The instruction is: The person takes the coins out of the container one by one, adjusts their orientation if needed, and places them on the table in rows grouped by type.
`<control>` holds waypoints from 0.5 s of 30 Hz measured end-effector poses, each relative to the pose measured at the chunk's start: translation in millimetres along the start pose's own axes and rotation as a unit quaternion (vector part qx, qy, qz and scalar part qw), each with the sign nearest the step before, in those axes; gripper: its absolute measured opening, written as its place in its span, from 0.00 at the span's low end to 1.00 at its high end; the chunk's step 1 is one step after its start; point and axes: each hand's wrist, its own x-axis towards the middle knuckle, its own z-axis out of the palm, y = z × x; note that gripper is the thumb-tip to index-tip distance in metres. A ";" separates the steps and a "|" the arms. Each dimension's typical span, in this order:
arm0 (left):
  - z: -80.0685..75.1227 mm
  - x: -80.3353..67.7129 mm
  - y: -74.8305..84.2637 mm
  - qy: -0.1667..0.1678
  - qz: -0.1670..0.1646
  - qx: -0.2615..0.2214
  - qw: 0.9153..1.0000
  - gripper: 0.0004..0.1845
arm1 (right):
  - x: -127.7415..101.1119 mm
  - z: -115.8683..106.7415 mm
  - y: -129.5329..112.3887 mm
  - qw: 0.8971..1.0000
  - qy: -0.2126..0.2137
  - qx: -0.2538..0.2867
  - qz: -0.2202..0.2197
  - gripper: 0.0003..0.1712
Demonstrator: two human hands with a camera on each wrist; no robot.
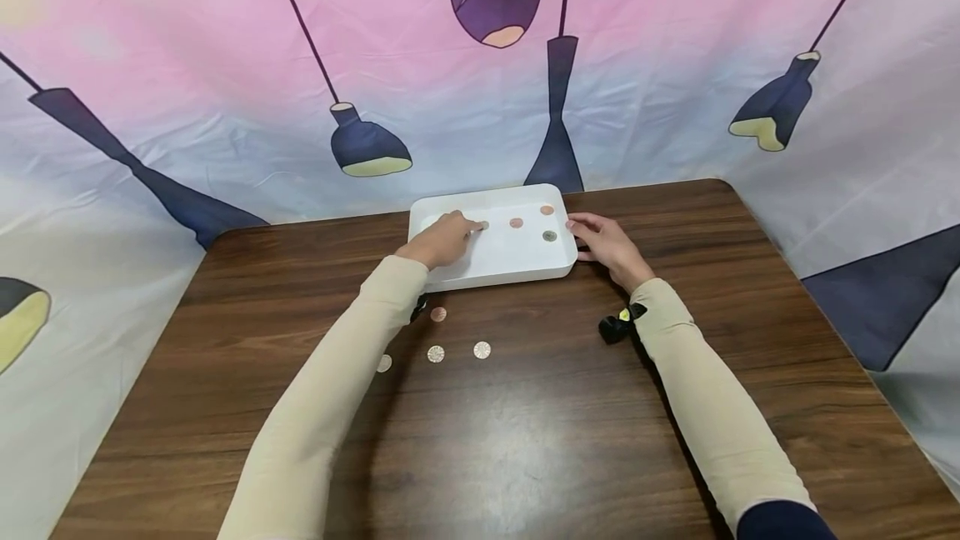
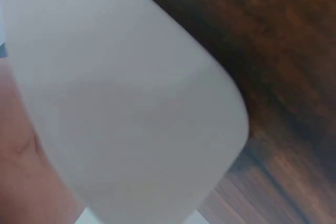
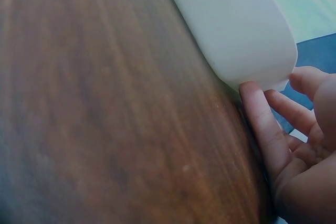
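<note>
A shallow white tray [image 1: 495, 280] lies at the far side of the wooden table. My left hand [image 1: 442, 240] reaches over its left part, with the index finger extended to a small coin [image 1: 485, 225] on the tray floor. Further right in the tray lie a copper coin [image 1: 516, 223], another copper coin [image 1: 547, 210] and a darker coin [image 1: 550, 236]. My right hand [image 1: 611, 248] holds the tray's right end. In the right wrist view, its thumb meets the rim and fingers touch the outer wall. The tray's wall [image 2: 136, 93] hides the left fingers in the left wrist view.
On the table in front of the tray lie a copper coin [image 1: 438, 315] and silvery coins [image 1: 436, 354], [image 1: 482, 350], with another coin [image 1: 385, 363] partly behind the left sleeve. A printed cloth [image 1: 465, 123] hangs just behind the table's far edge.
</note>
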 end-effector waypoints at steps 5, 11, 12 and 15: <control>-1.2 -5.1 -4.1 0.002 0.008 -0.074 0.997 0.23 | -0.5 0.5 -1.6 1.000 -0.001 -0.003 0.005 0.33; -0.6 -8.6 -6.6 0.052 -0.044 -0.236 0.969 0.21 | -2.8 -0.3 -3.7 1.000 0.000 -0.006 -0.001 0.33; 0.2 -8.1 -7.0 0.058 -0.061 -0.268 0.960 0.21 | -2.9 -0.2 -3.4 1.000 0.000 -0.007 -0.002 0.33; 3.5 -6.1 -8.2 0.072 -0.105 -0.327 0.936 0.21 | -2.8 1.3 -1.8 1.000 0.000 -0.004 -0.001 0.33</control>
